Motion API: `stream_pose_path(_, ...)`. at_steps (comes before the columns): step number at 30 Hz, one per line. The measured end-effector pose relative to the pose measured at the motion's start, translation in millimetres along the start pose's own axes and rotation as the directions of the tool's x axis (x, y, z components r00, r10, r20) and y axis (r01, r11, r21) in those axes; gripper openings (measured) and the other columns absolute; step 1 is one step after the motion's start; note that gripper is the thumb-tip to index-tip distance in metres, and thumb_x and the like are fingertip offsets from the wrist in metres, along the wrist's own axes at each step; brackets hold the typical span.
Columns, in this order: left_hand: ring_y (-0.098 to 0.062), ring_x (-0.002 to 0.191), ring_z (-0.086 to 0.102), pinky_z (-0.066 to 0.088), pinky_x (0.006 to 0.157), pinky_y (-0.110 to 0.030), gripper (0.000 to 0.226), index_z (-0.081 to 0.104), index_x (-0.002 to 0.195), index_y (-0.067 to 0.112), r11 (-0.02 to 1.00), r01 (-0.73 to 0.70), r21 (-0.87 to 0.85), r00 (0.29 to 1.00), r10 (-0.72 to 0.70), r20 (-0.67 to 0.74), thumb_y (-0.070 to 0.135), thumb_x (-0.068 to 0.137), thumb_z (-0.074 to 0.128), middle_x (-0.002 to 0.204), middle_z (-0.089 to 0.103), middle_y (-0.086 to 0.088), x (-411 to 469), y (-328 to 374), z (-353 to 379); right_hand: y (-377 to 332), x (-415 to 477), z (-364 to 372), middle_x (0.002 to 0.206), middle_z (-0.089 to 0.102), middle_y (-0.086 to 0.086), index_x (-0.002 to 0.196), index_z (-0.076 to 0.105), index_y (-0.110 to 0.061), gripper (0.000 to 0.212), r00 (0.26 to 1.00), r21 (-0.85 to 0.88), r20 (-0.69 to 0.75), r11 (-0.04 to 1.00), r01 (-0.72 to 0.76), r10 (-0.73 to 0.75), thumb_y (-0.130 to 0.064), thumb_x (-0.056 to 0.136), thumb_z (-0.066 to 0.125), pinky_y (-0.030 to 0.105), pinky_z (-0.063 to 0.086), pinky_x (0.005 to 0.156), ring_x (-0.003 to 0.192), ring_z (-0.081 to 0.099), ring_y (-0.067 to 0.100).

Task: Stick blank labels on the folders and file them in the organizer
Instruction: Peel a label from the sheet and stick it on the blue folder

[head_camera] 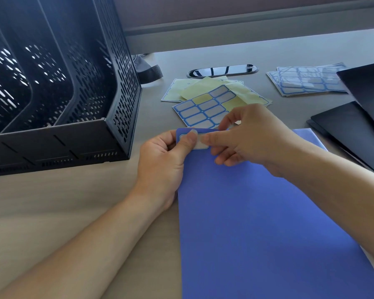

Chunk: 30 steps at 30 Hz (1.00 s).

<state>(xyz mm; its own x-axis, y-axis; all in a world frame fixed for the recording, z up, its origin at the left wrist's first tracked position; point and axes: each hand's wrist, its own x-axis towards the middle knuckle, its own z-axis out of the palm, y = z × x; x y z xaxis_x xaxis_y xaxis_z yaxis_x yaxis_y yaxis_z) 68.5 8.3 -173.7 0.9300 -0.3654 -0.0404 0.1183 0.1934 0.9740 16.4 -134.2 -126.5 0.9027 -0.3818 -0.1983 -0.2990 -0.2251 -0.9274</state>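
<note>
The blue folder (257,223) lies on the desk (73,201) at 6 o'clock. The left hand (162,160) fingers clamp its far-left corner, thumb on the label (200,143). The right hand (246,137) fingers pinch the label's other end. Labelling is under way and filing remains: the organizer (63,83) at 10 o'clock shows no folders. Bare desk separates the folder's left edge from the organizer.

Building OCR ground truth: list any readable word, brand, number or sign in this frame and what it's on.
No readable text in this view.
White blue-bordered label on the blue plastic folder: blank.
Blue-bordered label sheets: blank.
Black perforated metal organizer: no brand or marking shows.
Black folders at right: no marking shows.
</note>
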Motion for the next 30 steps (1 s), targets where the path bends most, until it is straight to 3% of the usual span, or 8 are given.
stream_pose_path(4,-0.024,0.073,0.066,0.056,0.072,-0.039,0.012,0.076,0.085,0.010,0.997,-0.057,0.052,0.998,0.059,-0.035,0.010,0.092,0.065,0.081,0.072,-0.012,-0.4,-2.7,0.0,0.7,3.6,-9.5,0.059,0.054,0.006,0.099,0.061,-0.001,0.051,0.996,-0.168,-0.085,0.986,0.004,-0.018,-0.045,0.078,0.078,0.021,0.036,0.039,0.040,0.045,0.016)
stream_pose_path(7,-0.027,0.076,0.065,0.055,0.074,-0.044,0.009,0.074,0.089,0.005,0.999,-0.029,0.015,0.999,0.029,-0.020,0.008,0.091,0.066,0.085,0.070,-0.017,-1.7,1.0,0.0,-1.2,0.8,-8.0,0.052,0.052,-0.002,0.109,0.065,-0.021,0.046,1.000,-0.106,0.021,0.994,-0.021,0.024,-0.054,0.079,0.073,0.020,0.035,0.037,0.036,0.045,0.011)
stream_pose_path(9,-0.031,0.082,0.059,0.051,0.078,-0.048,0.010,0.072,0.091,0.001,0.999,0.002,-0.035,1.000,-0.002,0.013,0.010,0.090,0.066,0.089,0.065,-0.022,-1.5,1.8,-0.6,0.4,-0.9,-5.5,0.044,0.052,-0.005,0.101,0.069,-0.025,0.038,0.993,-0.125,0.114,0.992,-0.010,0.024,-0.056,0.080,0.069,0.020,0.035,0.036,0.036,0.046,0.011)
stream_pose_path(14,-0.034,0.081,0.036,0.034,0.069,-0.049,0.067,0.048,0.090,-0.020,0.998,0.003,-0.068,0.999,0.000,0.052,0.040,0.081,0.076,0.089,0.043,-0.017,-1.1,8.2,0.1,4.7,4.0,-4.3,0.038,0.049,-0.004,0.080,0.063,-0.015,0.035,0.995,-0.139,0.099,0.990,0.030,-0.016,-0.049,0.088,0.066,0.017,0.029,0.034,0.030,0.038,0.011)
stream_pose_path(19,-0.033,0.084,0.046,0.042,0.073,-0.050,0.044,0.063,0.091,-0.009,0.999,-0.047,-0.027,0.999,0.047,0.009,0.035,0.088,0.063,0.092,0.055,-0.021,-2.6,6.7,1.5,7.8,4.1,-0.5,0.038,0.051,-0.002,0.073,0.058,-0.015,0.035,0.993,-0.148,0.069,0.983,0.106,-0.097,-0.044,0.090,0.066,0.016,0.030,0.034,0.029,0.040,0.012)
stream_pose_path(23,-0.038,0.084,0.061,0.053,0.077,-0.057,0.039,0.069,0.091,-0.007,0.998,0.032,-0.046,0.998,-0.030,0.054,0.030,0.096,0.059,0.095,0.065,-0.037,-2.2,7.6,-0.6,7.5,1.9,-4.4,0.042,0.055,-0.001,0.088,0.064,-0.005,0.041,0.985,-0.147,0.149,0.983,0.112,-0.089,-0.045,0.083,0.072,0.019,0.033,0.034,0.031,0.044,0.014)
stream_pose_path(27,-0.037,0.087,0.068,0.053,0.076,-0.043,0.047,0.069,0.104,-0.008,0.994,0.104,-0.031,0.967,-0.094,0.237,0.034,0.091,0.053,0.101,0.070,-0.027,2.3,9.5,-10.3,10.2,4.4,-3.6,0.041,0.055,0.000,0.085,0.060,0.000,0.048,0.987,-0.179,0.114,0.975,0.130,-0.110,-0.045,0.080,0.076,0.019,0.033,0.034,0.030,0.044,0.015)
stream_pose_path(30,-0.022,0.082,0.073,0.056,0.066,-0.027,0.025,0.073,0.103,0.004,0.997,0.075,0.033,0.949,-0.081,0.305,0.013,0.093,0.052,0.095,0.076,-0.014,4.6,5.2,-14.1,10.9,6.0,-5.6,0.040,0.054,-0.001,0.074,0.049,-0.011,0.044,0.989,-0.187,0.092,0.973,0.134,-0.119,-0.044,0.080,0.077,0.018,0.033,0.033,0.030,0.044,0.014)
